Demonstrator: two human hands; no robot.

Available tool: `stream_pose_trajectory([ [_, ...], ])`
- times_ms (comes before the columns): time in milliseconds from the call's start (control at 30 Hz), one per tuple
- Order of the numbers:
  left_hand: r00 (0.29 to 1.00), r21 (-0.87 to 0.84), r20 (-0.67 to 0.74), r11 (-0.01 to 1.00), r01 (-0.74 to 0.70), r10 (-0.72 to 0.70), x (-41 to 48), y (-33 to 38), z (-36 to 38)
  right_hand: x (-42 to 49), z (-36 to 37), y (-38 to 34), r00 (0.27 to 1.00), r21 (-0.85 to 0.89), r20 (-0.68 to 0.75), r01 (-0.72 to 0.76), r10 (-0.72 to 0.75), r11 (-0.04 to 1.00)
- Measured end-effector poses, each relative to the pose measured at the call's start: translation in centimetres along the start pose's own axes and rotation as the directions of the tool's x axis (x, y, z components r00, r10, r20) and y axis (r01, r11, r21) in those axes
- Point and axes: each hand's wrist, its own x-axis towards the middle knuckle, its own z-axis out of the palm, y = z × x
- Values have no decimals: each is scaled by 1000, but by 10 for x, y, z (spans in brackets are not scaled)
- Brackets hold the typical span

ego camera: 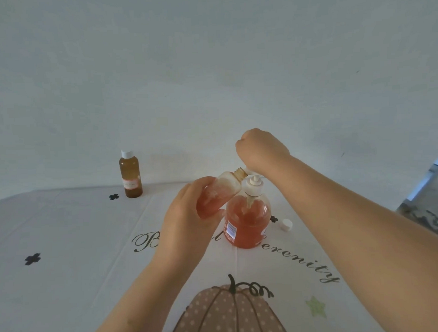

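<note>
The left hand [187,216] wraps its fingers round the small bottle [220,192] and tilts it so that the uncapped neck sits at the nozzle of the pump bottle [247,224], probably to catch dispensed liquid. The pump bottle stands upright on the desk [78,232]. The right hand [261,149] is curled above the pump head [254,183]. Whether it grips anything cannot be determined. The white cap [286,224] lies near the pump bottle, within reach.

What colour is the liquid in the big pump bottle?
The pump bottle holds orange-pink liquid; head view.
</note>
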Motion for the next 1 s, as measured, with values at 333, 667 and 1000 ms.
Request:
stream_pose_trajectory([
  [333,999,-88,14,995,-42,44,-4,-5,4,-4,1,-3,999,-33,13,-30,31,999],
  [667,999,-35,-7,998,-54,54,1,-16,7,-6,10,-1,997,-22,45,-67,68,997],
  [1000,995,-38,-42,995,-88,86,0,-12,5,-6,1,-4,999,-26,28,-15,16,1000],
])
